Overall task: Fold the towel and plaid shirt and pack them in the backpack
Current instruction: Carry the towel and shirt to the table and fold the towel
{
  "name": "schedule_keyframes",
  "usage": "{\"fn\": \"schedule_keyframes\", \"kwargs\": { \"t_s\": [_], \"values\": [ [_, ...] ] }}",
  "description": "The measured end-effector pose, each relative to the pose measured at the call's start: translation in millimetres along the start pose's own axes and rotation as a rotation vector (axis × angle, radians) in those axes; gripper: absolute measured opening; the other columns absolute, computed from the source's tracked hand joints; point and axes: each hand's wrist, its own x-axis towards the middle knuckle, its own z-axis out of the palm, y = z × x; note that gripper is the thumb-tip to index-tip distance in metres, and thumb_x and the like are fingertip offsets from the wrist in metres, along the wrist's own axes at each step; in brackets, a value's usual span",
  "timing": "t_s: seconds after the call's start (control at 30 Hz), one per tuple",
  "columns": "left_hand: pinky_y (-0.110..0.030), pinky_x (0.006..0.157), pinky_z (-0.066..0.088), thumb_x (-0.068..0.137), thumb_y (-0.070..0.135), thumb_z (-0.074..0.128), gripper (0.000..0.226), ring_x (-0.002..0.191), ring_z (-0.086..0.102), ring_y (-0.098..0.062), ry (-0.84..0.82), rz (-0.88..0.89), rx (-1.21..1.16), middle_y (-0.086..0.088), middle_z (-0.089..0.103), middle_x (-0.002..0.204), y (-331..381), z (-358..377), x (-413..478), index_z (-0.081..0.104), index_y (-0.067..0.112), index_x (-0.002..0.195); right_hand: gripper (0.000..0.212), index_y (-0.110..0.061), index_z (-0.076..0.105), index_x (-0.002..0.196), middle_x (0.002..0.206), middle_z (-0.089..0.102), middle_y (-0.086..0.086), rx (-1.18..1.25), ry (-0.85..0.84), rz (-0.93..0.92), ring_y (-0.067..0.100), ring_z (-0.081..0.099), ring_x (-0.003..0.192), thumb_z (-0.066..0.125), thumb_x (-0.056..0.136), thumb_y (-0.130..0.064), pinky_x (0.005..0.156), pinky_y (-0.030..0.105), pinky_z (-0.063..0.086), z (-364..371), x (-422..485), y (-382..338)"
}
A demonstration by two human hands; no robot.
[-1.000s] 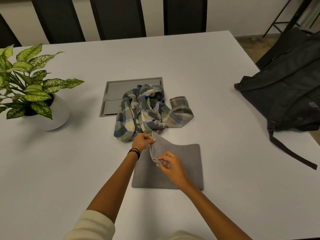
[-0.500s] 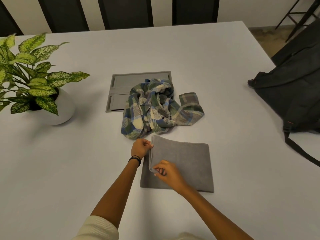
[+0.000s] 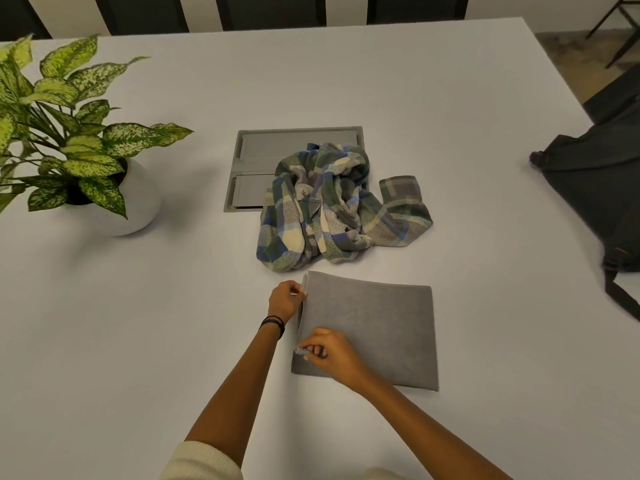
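Pinching the left edge of the soft grey rectangular towel (image 3: 374, 327), left hand (image 3: 285, 301) and right hand (image 3: 329, 353) grip it; the crumpled plaid shirt (image 3: 332, 206) lies just behind.

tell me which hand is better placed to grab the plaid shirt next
Left, probably. The left hand pinches the towel at its far left corner, just short of the plaid shirt. The right hand pinches the near corner, farther back. Either hand must let go first.

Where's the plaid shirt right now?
In the head view, the plaid shirt lies crumpled mid-table, just beyond the grey towel, partly covering the recessed grey panel.
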Motion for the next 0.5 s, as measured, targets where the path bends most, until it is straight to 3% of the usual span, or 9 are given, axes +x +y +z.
{"fn": "schedule_keyframes", "kwargs": {
  "t_s": [0.17, 0.27, 0.37, 0.5],
  "values": [
    [-0.03, 0.079, 0.049, 0.078, 0.006, 0.07, 0.007, 0.08, 0.058, -0.022, -0.014, -0.009, -0.065, -0.011, 0.063, 0.083, -7, -4, 1, 0.063, 0.004, 0.079, 0.025, -0.005, 0.066, 0.11, 0.103, 0.063, 0.013, 0.003, -0.081, 0.027, 0.017, 0.058, 0.083, 0.064, 0.085, -0.01, 0.074, 0.008, 0.042, 14, 6, 7],
    [-0.026, 0.074, 0.047, 0.077, 0.003, 0.071, 0.006, 0.074, 0.058, -0.022, -0.025, -0.002, -0.064, -0.01, 0.062, 0.076, -14, -3, -1, 0.065, 0.003, 0.079, 0.025, -0.005, 0.065, 0.111, 0.104, 0.063, 0.013, 0.005, -0.114, 0.057, 0.018, 0.059, 0.087, 0.063, 0.086, -0.011, 0.075, 0.008, 0.043, 19, 5, 13],
    [-0.027, 0.075, 0.048, 0.076, -0.002, 0.068, 0.009, 0.075, 0.058, -0.021, -0.007, 0.015, -0.052, -0.008, 0.062, 0.079, -17, -2, -2, 0.066, -0.002, 0.085, 0.027, -0.007, 0.063, 0.114, 0.11, 0.062, 0.011, -0.024, -0.167, 0.058, 0.021, 0.06, 0.096, 0.06, 0.088, -0.012, 0.076, 0.003, 0.04, 22, 4, 19],
    [-0.034, 0.084, 0.05, 0.079, -0.007, 0.06, 0.025, 0.085, 0.055, -0.023, 0.04, 0.07, -0.091, -0.01, 0.055, 0.097, -13, 1, -12, 0.057, 0.003, 0.102, 0.029, -0.011, 0.061, 0.119, 0.117, 0.059, 0.008, -0.047, -0.205, -0.003, 0.014, 0.057, 0.097, 0.051, 0.093, -0.011, 0.083, 0.011, 0.042, 17, -1, 23]
  ]
}}
